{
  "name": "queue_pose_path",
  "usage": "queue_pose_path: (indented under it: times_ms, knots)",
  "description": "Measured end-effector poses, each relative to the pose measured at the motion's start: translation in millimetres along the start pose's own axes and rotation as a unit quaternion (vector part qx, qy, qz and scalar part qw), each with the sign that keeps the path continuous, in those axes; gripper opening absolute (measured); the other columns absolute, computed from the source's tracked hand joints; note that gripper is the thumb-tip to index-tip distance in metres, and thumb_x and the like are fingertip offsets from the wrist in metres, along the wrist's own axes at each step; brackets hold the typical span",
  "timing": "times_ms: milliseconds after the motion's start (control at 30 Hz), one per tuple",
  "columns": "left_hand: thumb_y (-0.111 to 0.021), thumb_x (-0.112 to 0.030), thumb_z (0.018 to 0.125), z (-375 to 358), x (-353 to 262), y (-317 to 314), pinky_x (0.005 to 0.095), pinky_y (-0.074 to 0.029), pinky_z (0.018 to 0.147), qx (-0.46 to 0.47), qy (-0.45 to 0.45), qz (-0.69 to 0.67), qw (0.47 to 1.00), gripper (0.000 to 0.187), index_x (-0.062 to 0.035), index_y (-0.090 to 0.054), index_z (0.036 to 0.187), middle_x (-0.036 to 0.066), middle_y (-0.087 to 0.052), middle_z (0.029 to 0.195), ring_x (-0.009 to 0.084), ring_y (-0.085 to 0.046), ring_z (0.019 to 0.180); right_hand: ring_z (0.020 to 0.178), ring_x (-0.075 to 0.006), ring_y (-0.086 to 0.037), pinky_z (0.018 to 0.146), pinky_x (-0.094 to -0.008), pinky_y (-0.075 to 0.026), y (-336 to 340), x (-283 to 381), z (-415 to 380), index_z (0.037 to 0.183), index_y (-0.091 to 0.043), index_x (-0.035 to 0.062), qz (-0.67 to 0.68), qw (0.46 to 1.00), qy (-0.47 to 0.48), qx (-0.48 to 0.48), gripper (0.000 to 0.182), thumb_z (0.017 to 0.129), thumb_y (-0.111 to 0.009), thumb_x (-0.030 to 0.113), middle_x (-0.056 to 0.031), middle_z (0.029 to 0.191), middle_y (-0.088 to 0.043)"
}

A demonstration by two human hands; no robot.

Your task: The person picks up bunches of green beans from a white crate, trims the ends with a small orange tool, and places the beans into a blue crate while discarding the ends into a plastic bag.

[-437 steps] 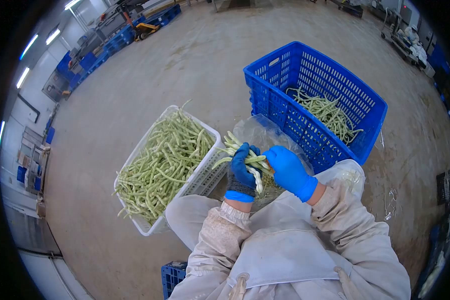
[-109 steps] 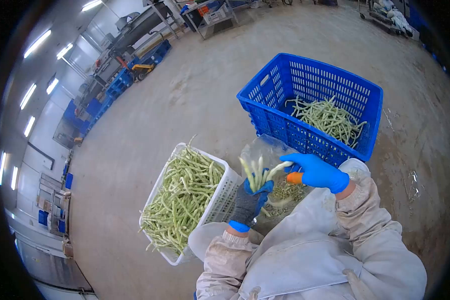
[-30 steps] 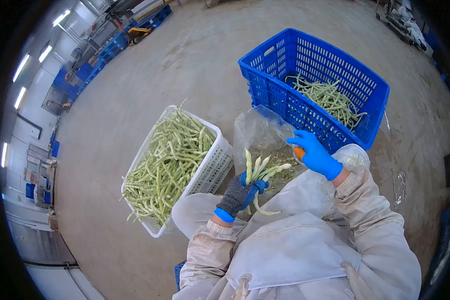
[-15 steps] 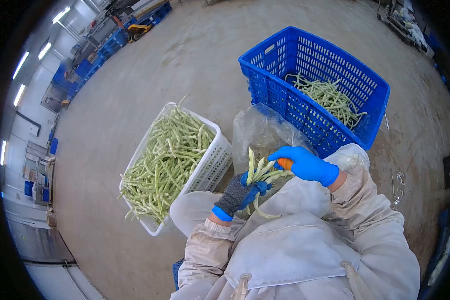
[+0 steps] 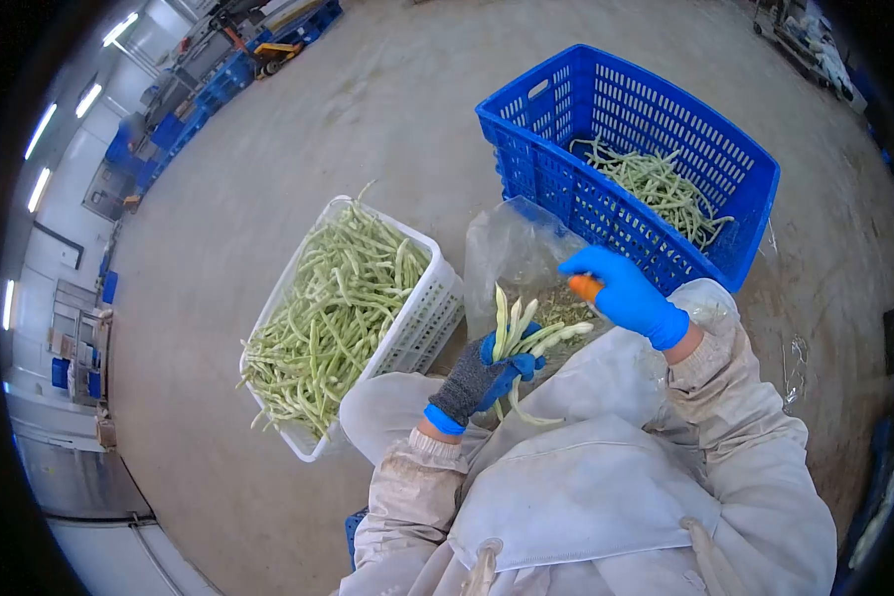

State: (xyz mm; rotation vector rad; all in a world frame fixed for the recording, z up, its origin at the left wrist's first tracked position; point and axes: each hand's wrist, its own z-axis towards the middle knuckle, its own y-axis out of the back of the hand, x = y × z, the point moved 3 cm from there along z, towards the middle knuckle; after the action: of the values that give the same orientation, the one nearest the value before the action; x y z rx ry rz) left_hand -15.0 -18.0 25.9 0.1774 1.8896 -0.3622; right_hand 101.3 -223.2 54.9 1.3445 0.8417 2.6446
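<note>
My left hand (image 5: 479, 379), in a grey and blue glove, is closed around a small bunch of pale green beans (image 5: 514, 333) above my lap. To its upper right, my right hand (image 5: 624, 298), in a blue glove, grips an orange-handled tool (image 5: 586, 288); its working end cannot be made out. The two hands are apart. Beneath them lies a clear plastic bag (image 5: 497, 248) with small green trimmings (image 5: 556, 304) in it.
A white crate (image 5: 422, 318) heaped with long green beans (image 5: 333, 318) stands on the floor at the left. Beyond the bag is a blue crate (image 5: 606, 219) with fewer beans (image 5: 661, 189). Blue crates and a yellow pallet jack (image 5: 276, 58) are far off at the upper left.
My right hand has moved up and to the right, away from the bunch, with the orange-handled tool. My left hand still holds the beans, nearly in place.
</note>
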Motion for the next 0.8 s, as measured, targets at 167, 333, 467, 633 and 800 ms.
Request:
queue_pose_path:
  times_ms: [167,333,467,633,800]
  knots:
    - [-0.06,-0.02,0.086,4,-9,-12,0.027,-0.05,0.073,-0.029,-0.032,0.007,0.999,0.037,0.0004,-0.051,0.116,0.009,-0.063,0.098,0.0147,-0.061,0.085,0.087,-0.0208,-0.061,0.082,-0.0336,-0.046,-19,24,0,0.101,-0.065,0.0005,0.172,0.896,-0.177,0.369,0.026,0.078,-0.057,0.007,-0.0148,0.094,-0.066]
    - [-0.06,-0.019,0.086,2,1,-6,0.0269,-0.051,0.074,-0.038,-0.018,0.044,0.998,0.035,0.0002,-0.053,0.115,0.009,-0.064,0.098,0.0143,-0.062,0.086,0.092,-0.024,-0.062,0.083,-0.0339,-0.047,-31,33,-13,0.11,-0.062,0.0023,0.213,0.9,-0.17,0.341,0.033,0.077,-0.054,0.003,-0.0165,0.102,-0.065]
    - [-0.06,-0.017,0.087,2,2,-5,0.0271,-0.051,0.075,-0.015,0.009,0.031,0.999,0.034,-0.0001,-0.053,0.116,0.009,-0.063,0.099,0.0138,-0.062,0.085,0.091,-0.0291,-0.062,0.079,-0.0349,-0.048,-37,37,-21,0.109,-0.062,0.004,0.098,0.931,-0.09,0.34,0.034,0.076,-0.054,0.004,-0.0183,0.102,-0.063]
    - [-0.06,-0.018,0.087,2,7,-5,0.0267,-0.05,0.072,-0.017,-0.002,-0.011,1.0,0.031,-0.0009,-0.055,0.113,0.009,-0.064,0.095,0.0134,-0.061,0.082,0.082,-0.0324,-0.062,0.07,-0.0373,-0.049,-45,47,-31,0.097,-0.065,0.0055,-0.162,0.939,0.032,0.301,0.023,0.076,-0.055,0.006,-0.0155,0.089,-0.064]
    - [-0.06,-0.017,0.087,11,8,-1,0.0297,-0.051,0.079,-0.034,0.006,0.011,0.999,0.035,-0.0001,-0.053,0.117,0.011,-0.063,0.103,0.0161,-0.062,0.089,0.074,-0.0355,-0.061,0.065,-0.0412,-0.048,-70,-8,-52,0.088,-0.064,0.0047,0.095,0.976,-0.163,0.108,0.015,0.076,-0.056,0.008,-0.0174,0.079,-0.063]
